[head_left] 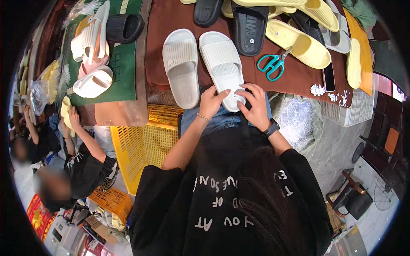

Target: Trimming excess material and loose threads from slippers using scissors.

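A pair of light grey slide sandals lies at the table's near edge in front of me. My left hand (211, 102) holds the heel of the right-hand slide sandal (221, 64), its thumb on the footbed and its fingers at the left edge. My right hand (255, 106) is closed on the same heel from the other side, thumb and fingertips beside a small round white sticker (235, 97). The other grey slide sandal (180, 70) lies flat to the left, untouched. Teal-handled scissors (273, 65) lie to the right of the pair.
Yellow slides (299, 45) and black slides (250, 32) crowd the far right. A phone (328, 77) lies beside small white pieces (317, 89). White and black slides rest on a green mat (121, 85) at left. A yellow crate (128, 149) stands below; co-workers (87, 170) sit left.
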### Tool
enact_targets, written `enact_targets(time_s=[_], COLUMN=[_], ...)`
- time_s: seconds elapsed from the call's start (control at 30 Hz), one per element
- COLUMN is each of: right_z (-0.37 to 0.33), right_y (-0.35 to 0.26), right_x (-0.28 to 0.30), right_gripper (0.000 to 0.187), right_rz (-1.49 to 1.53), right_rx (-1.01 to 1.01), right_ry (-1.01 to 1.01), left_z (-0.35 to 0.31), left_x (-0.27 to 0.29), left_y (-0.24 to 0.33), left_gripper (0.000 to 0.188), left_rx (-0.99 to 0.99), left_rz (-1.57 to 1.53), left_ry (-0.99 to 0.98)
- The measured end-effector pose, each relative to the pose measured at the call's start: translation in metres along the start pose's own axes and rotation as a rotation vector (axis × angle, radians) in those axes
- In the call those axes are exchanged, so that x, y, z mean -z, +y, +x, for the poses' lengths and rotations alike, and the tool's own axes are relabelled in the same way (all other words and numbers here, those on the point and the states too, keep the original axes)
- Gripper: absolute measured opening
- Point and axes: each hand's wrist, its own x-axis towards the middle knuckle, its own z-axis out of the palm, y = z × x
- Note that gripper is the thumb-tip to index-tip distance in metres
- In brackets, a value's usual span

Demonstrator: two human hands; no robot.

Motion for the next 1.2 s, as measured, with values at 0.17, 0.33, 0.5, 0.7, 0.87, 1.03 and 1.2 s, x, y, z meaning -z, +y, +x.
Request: enact_targets(time_s=[0.17,0.33,0.5,0.7,0.87,1.03,1.2], right_z=[0.009,0.017,0.015,0.009,0.011,0.011,0.012], right_y=[0.007,0.023,0.027,0.016,0.019,0.016,0.022], right_x=[-0.007,-0.013,-0.005,0.000,-0.009,-0.010,-0.011], right_gripper=[0.024,0.021,0.021,0.024,0.024,0.020,0.019], right_rz=[0.010,-0.018,0.024,0.090,0.038,0.046,0.017], right_rx=[0.030,0.080,0.099,-0.002,0.023,0.045,0.054], right_ry=[0.009,-0.044,-0.143,-0.068,-0.023,0.044,0.026], left_z=[0.004,0.004,0.002,0.009,0.006,0.000,-0.001], left_x=[0.001,0.000,0.000,0.001,0.001,0.000,-0.002], left_y=[-0.011,-0.010,-0.008,-0.022,-0.015,-0.004,0.006], left_gripper=[0.029,0.029,0.030,0.032,0.032,0.031,0.029], left_rx=[-0.093,-0.097,-0.098,-0.108,-0.133,-0.103,-0.029], left_rz=[-0.019,0.030,0.069,0.025,0.074,0.082,0.173], left_ry=[-0.026,-0.023,-0.015,-0.047,-0.039,-0.025,-0.015])
